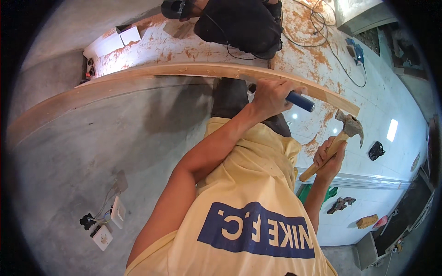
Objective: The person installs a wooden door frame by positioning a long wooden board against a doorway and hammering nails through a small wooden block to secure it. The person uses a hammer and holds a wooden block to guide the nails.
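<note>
My left hand (272,97) is closed around a chisel (301,101) with a dark blue handle. The handle's capped end points right, and the hand covers most of the blade side. That hand is at the edge of a long, pale wooden board (198,69), which crosses the view from left to right. Lower and to the right, my right hand (332,158) grips the wooden handle of a claw hammer (351,125). The hammer's worn metal head is up, near the board's right end and apart from the chisel.
Another person in dark clothes (239,27) is beyond the board. Wood shavings litter the pale floor (304,23). A black cable (329,43) and a blue power tool (355,51) lie at the far right. A black bag (376,151) is nearer. Wall sockets (102,237) hang loose at left.
</note>
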